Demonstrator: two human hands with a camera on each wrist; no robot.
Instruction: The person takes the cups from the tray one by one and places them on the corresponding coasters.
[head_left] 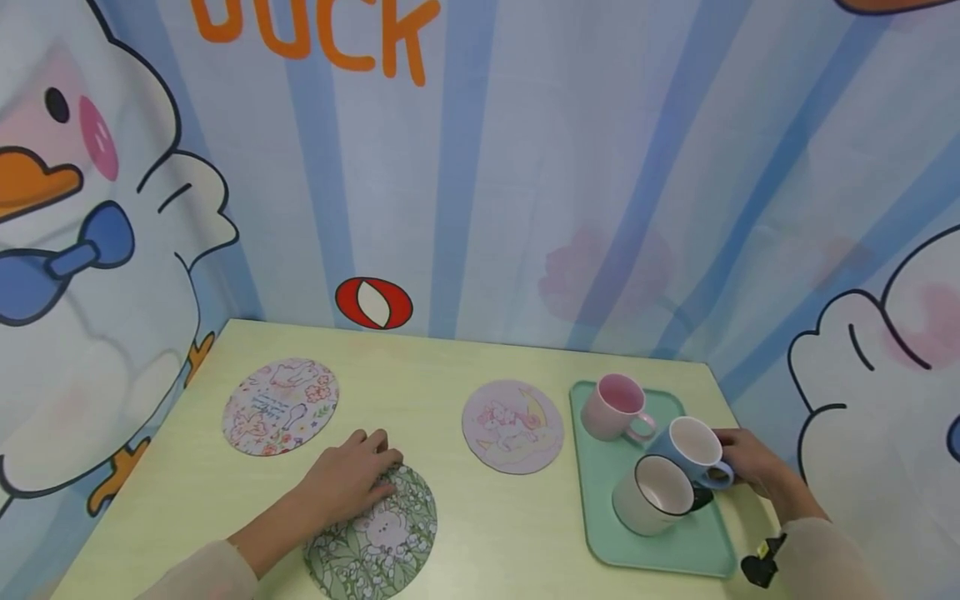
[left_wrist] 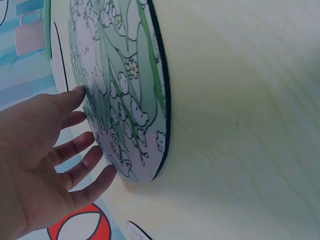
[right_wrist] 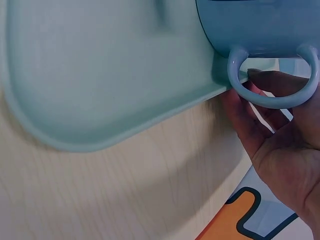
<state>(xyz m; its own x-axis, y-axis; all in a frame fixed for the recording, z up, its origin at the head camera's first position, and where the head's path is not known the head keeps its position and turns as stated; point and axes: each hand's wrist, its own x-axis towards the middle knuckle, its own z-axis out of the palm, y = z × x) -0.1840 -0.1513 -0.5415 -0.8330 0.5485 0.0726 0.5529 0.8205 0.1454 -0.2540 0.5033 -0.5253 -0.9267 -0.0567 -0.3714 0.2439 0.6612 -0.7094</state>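
Note:
My left hand (head_left: 348, 479) rests at the upper left edge of a round green mat (head_left: 390, 546) printed with a bunny among white flowers. In the left wrist view its loosely spread fingertips touch the rim of that mat (left_wrist: 122, 90). On the right, my right hand (head_left: 753, 462) pinches the right edge of a mint-green tray (head_left: 660, 552), thumb above the rim and fingers below, behind the blue mug's handle (right_wrist: 270, 102). The tray bears a pink mug (head_left: 609, 412), the blue mug (head_left: 692, 442) and a white mug (head_left: 643, 502) with a black rim and handle.
A round pink mat with flowers (head_left: 281, 408) lies at the far left, and a lilac mat with a moon (head_left: 512, 427) lies left of the tray. The pale wooden table (head_left: 480, 525) meets a duck-printed curtain (head_left: 510, 167) at the back and sides.

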